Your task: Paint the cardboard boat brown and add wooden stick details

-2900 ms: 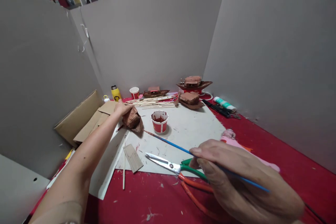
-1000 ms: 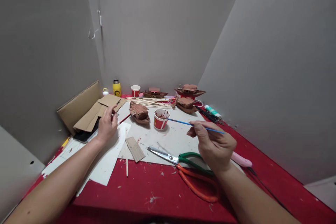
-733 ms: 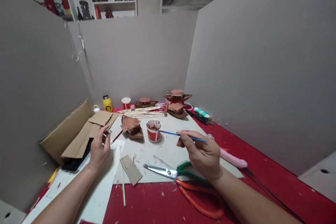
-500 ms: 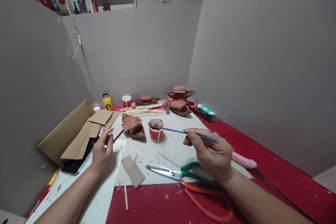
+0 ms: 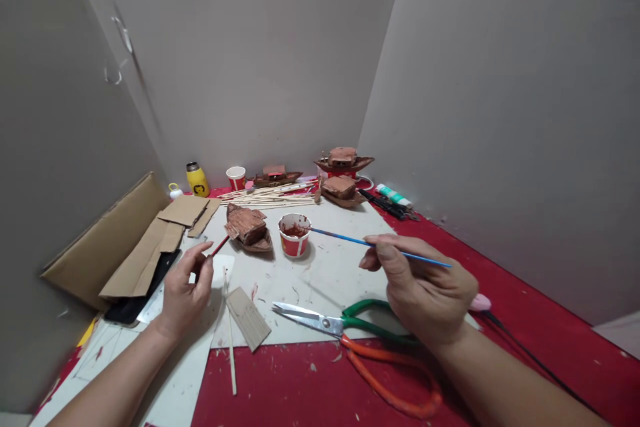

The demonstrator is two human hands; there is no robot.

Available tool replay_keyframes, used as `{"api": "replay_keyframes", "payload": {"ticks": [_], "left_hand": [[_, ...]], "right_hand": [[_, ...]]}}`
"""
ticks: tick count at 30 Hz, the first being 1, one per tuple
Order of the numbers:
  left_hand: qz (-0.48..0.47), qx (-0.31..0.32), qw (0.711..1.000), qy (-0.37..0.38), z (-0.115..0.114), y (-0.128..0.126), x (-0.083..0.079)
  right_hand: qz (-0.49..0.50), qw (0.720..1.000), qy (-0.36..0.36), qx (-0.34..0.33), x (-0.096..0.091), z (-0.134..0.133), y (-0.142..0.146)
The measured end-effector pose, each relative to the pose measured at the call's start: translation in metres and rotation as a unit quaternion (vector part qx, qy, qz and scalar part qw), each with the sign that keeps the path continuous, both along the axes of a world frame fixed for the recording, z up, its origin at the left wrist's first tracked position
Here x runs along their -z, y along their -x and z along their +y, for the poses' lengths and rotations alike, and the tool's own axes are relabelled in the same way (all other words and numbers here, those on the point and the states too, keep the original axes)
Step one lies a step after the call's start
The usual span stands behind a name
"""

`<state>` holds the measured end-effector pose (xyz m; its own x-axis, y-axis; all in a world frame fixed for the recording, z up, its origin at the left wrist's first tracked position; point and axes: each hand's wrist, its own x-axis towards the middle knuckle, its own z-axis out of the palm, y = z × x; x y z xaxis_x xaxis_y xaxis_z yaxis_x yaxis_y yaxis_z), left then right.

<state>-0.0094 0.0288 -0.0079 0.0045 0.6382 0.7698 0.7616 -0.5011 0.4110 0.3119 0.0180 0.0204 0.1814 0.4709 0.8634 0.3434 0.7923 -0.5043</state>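
**Brush tip at the paint cup**

The right hand (image 5: 425, 288) clamped its fingers (image 5: 385, 255) on a blue paintbrush (image 5: 345, 238), tip at the paint cup (image 5: 294, 240) on the bench (image 5: 300, 390). The left hand (image 5: 184, 290) lay beside a red stick (image 5: 220, 245); its grip could not be told.

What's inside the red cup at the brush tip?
Reddish-brown paint smears the inner wall of the red cup; the blue brush, held in the right hand, reaches its rim. The near wall hides how deep the paint is.
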Motion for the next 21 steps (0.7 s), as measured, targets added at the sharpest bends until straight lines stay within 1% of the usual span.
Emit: {"api": "replay_keyframes", "payload": {"ticks": [3,9,12,18,21], "left_hand": [[0.015,0.027,0.999,-0.009,-0.0026,-0.0027,-0.0026],[0.085,0.112,0.988,-0.065,-0.0092,-0.0059,-0.0091],[0.108,0.129,0.984,-0.061,-0.0106,-0.0058,-0.0099],[0.158,0.144,0.975,-0.056,-0.0103,-0.0030,-0.0082],[0.160,0.149,0.974,-0.054,-0.0101,-0.0013,-0.0074]], "right_hand": [[0.020,1.000,0.000,0.009,0.0008,0.0012,-0.0016],[0.029,0.999,0.011,0.001,0.0012,0.0004,-0.0029],[0.028,1.000,0.010,-0.003,0.0025,-0.0006,-0.0035],[0.020,1.000,-0.002,0.010,0.0042,-0.0052,-0.0019],[0.016,1.000,0.003,0.019,0.0030,-0.0078,-0.0014]]}}
